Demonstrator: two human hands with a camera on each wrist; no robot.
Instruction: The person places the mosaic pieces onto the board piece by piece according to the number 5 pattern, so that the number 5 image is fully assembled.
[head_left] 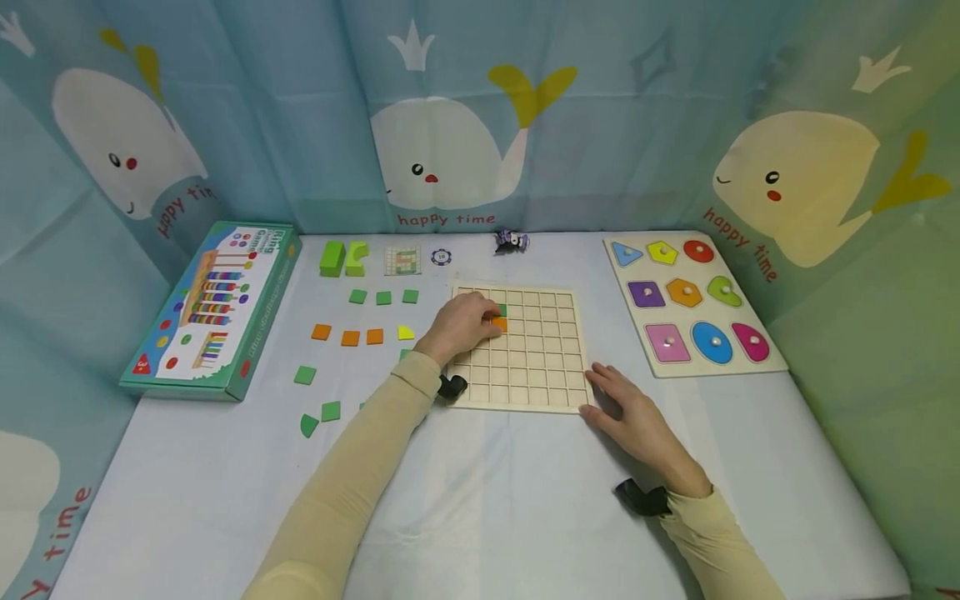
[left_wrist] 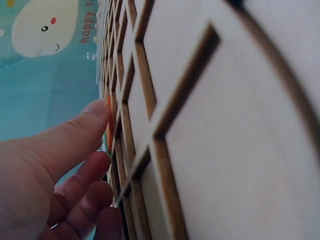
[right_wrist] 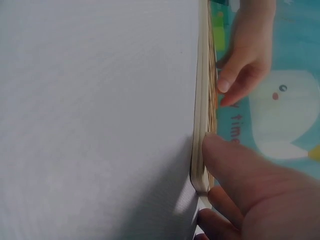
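In the head view a wooden grid board point(head_left: 543, 354) lies on the white table. My left hand point(head_left: 465, 323) reaches over its upper left part, thumb and index finger at opposite edges of an orange square tile point(head_left: 501, 325). Directly behind that tile, a green square tile point(head_left: 502, 310) sits on the board. From the left wrist, the orange tile point(left_wrist: 110, 117) shows as a thin strip by the thumb, close against the grid. My right hand point(head_left: 630, 417) rests at the board's near right corner with its fingers extended; in the right wrist view the thumb point(right_wrist: 232, 167) touches the board's rim point(right_wrist: 198, 125).
Left of the board lie several green tiles point(head_left: 304, 375), orange tiles point(head_left: 349, 338) and a yellow quarter piece point(head_left: 405, 332). Behind them are green blocks point(head_left: 332, 259), a pattern card point(head_left: 402, 261) and a round chip point(head_left: 441, 257). A game box point(head_left: 213, 312) stands left, a shape puzzle point(head_left: 693, 304) right.
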